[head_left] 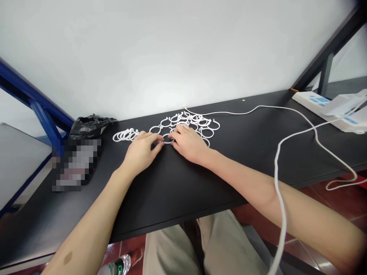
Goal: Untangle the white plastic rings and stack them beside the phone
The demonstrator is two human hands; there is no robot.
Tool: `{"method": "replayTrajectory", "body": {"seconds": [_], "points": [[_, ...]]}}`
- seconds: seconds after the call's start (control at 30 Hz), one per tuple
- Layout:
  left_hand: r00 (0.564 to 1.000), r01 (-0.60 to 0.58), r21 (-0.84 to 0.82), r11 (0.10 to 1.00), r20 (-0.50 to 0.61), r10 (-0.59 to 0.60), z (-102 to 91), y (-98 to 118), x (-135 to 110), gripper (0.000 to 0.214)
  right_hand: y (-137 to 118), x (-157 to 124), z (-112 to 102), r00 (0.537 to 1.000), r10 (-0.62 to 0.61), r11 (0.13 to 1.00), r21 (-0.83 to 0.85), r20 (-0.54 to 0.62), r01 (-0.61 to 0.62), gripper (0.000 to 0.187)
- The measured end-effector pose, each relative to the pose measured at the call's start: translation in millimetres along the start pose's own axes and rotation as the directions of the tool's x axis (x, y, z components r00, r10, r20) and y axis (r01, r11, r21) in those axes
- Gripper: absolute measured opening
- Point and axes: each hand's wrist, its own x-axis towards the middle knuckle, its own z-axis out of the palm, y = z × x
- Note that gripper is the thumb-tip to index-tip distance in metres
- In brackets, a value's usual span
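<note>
A white ring, like a plastic shower curtain ring, lies low over the black tabletop between my two hands. My left hand pinches its left side between thumb and fingers. On the opposite side, the fingers of my right hand are closed on the same ring. Just beyond my right hand spreads a loose heap of white rings, several with small knobbed ends; that hand hides part of it. To the left of my left hand, more white rings lie overlapped in a row.
A crumpled black plastic bag rests at the back left, above a blurred-out patch. A white cable loops across the right side and over my right forearm. White-and-blue boxes stand at the far right. The black table meets a white wall.
</note>
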Motion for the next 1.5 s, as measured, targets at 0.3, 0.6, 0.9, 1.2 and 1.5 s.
{"method": "replayTrajectory", "body": {"seconds": [0.3,0.6,0.9,1.2,1.5], "points": [[1.000,0.006,-0.015,1.000,0.029,-0.006,-0.9,-4,1,0.014,5,-1,3,0.999,0.019,0.998,0.055,-0.047,-0.017,0.023],[1.000,-0.018,0.016,1.000,0.025,0.018,0.4,-6,1,0.019,6,-2,-1,0.990,0.111,0.984,0.148,-0.090,-0.097,0.021],[0.990,0.001,-0.117,0.993,-0.137,-0.017,-8.2,11,1,0.021,-1,-5,-6,0.986,-0.017,0.941,0.329,-0.168,0.073,0.029],[0.985,0.020,-0.376,0.926,-0.151,-0.083,-16.9,24,0,0.030,-8,-6,-5,0.985,0.058,0.754,0.654,-0.162,0.063,0.018],[0.986,0.025,-0.461,0.887,-0.137,-0.098,-15.7,28,-2,0.033,-7,-3,-7,0.975,0.146,0.694,0.720,-0.168,0.020,0.009]]}}
